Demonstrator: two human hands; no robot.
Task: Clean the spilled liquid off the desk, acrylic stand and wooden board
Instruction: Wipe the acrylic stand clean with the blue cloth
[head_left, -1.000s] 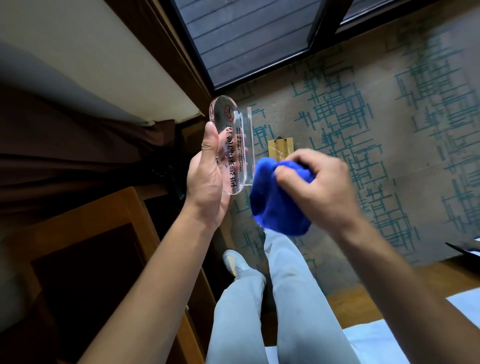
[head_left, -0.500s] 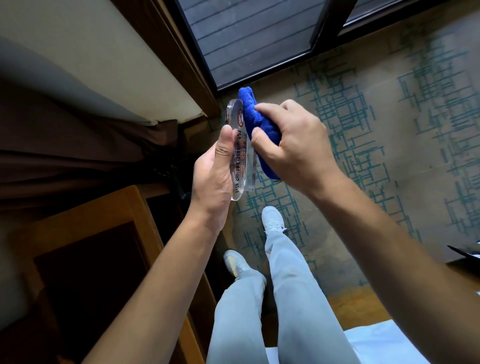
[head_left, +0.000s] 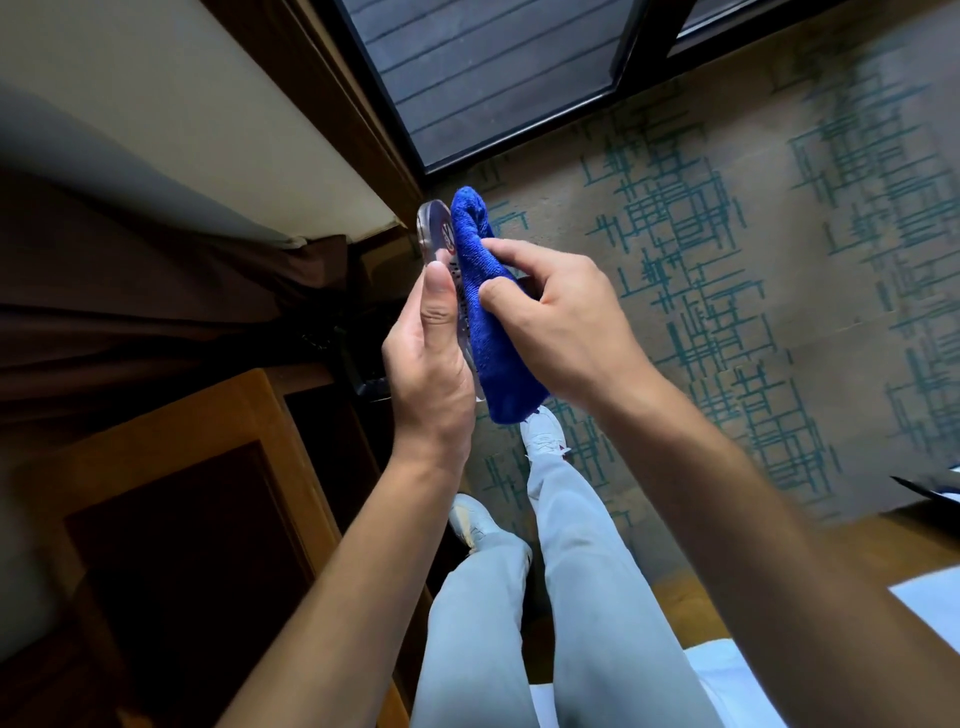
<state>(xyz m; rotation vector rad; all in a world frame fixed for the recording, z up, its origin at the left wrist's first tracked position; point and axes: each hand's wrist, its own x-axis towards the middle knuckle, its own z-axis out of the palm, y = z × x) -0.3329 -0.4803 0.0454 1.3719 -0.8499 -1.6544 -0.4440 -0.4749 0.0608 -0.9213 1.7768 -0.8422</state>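
left hand (head_left: 428, 364) grip: holding acrylic stand (head_left: 441, 244) upright, mid-air | right hand (head_left: 563, 317) grip: clamped on blue cloth (head_left: 485, 312), pressed against stand face

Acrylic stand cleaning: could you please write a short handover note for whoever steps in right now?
Left hand: holds the acrylic stand upright in the air, thumb along its near edge.
Right hand: presses the blue cloth flat against the stand's right face.
Done: cannot tell whether the stand is dry; the cloth covers most of it.
Left: finish the stand, then the desk and wooden board, neither clearly in view here.
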